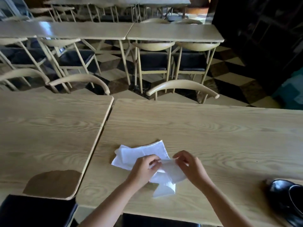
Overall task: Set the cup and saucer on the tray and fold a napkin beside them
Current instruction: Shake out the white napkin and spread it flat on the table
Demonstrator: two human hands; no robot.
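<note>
A small pile of white paper napkins (pixel 141 152) lies on the light wooden table (pixel 213 136) in front of me. Just above it, my left hand (pixel 144 167) and my right hand (pixel 188 163) each pinch an edge of one thin white napkin (pixel 170 174). That napkin hangs crumpled between the hands, and its lower corner touches the table. A glossy black dish (pixel 288 199), perhaps the saucer or tray, is cut off at the lower right edge. No cup is in sight.
A second wooden table (pixel 49 128) adjoins on the left, separated by a narrow gap. Black seat cushions (pixel 36 210) sit at the near edge. Curved-back wooden chairs (pixel 182 86) stand beyond the far edge, with more tables and chairs behind them.
</note>
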